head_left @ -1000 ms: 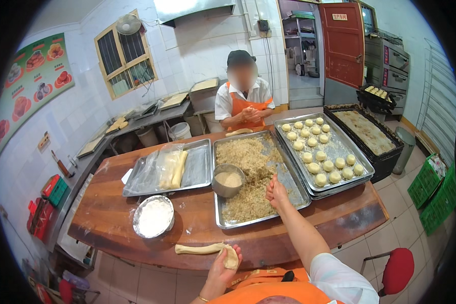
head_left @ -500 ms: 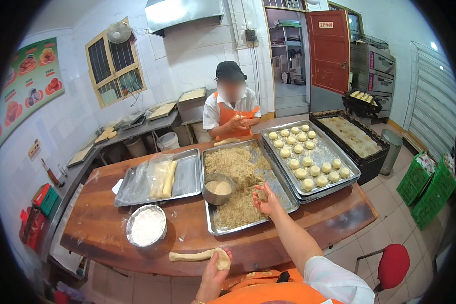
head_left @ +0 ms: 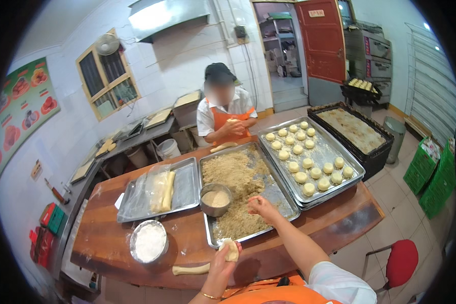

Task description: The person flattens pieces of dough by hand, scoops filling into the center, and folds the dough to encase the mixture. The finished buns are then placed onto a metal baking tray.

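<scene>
My left hand [head_left: 220, 266] holds a flattened piece of pale dough [head_left: 230, 250] at the table's front edge. A dough rope [head_left: 190, 269] lies just left of that hand. My right hand [head_left: 262, 209] is over the crumbly filling [head_left: 229, 168] in the middle tray, its fingers curled; what they hold is too small to make out. A round metal container [head_left: 210, 210] of pale granules sits in that filling. A bowl of white powder [head_left: 150, 238] stands to the left.
Bagged dough [head_left: 159, 187] lies on the left tray; round dough pieces [head_left: 307, 163] fill the right tray. A co-worker [head_left: 223, 116] in an orange apron faces me, hands together. Black stacked trays [head_left: 370, 157], green crates [head_left: 435, 187] and a red stool [head_left: 401, 263] stand at the right.
My left hand has come up from the rope with the dough piece, now apart from it. My right hand, which held a clump of filling half a second ago, has shifted left, fingers turned.
</scene>
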Tool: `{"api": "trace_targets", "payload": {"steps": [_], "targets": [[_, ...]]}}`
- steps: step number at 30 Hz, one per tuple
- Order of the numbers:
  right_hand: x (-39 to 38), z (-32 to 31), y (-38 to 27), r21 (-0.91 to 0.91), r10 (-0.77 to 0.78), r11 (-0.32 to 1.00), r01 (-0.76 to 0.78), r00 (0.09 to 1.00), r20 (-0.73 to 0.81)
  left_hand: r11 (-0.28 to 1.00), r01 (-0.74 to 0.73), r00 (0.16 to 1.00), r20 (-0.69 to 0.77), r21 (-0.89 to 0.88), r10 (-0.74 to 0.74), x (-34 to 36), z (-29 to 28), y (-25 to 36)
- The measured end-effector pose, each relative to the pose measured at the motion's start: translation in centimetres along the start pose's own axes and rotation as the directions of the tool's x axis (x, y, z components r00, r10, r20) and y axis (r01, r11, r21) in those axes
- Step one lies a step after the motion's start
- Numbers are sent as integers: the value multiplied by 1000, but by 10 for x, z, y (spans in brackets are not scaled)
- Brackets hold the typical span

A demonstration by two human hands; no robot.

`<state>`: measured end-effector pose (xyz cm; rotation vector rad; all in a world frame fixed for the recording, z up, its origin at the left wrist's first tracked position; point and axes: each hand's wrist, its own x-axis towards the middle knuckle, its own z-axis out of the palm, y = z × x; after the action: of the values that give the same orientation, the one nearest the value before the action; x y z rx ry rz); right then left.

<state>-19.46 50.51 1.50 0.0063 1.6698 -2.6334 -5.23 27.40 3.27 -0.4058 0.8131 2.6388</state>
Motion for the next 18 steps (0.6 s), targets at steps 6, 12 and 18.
{"api": "trace_targets", "payload": {"steps": [6,12,18], "targets": [[-42,36,-32,-777,-580,149,611,691,432,1000,-26,987,-158,-8,24,79,36,-7],[-45,24,-21,-759,-408,281,587,789,459,998,34,999,-12,-56,-35,122,62,-22],[-43,13,-34,-808,-379,330,488,853,359,999,24,999,-49,34,-22,144,39,-30]]}}
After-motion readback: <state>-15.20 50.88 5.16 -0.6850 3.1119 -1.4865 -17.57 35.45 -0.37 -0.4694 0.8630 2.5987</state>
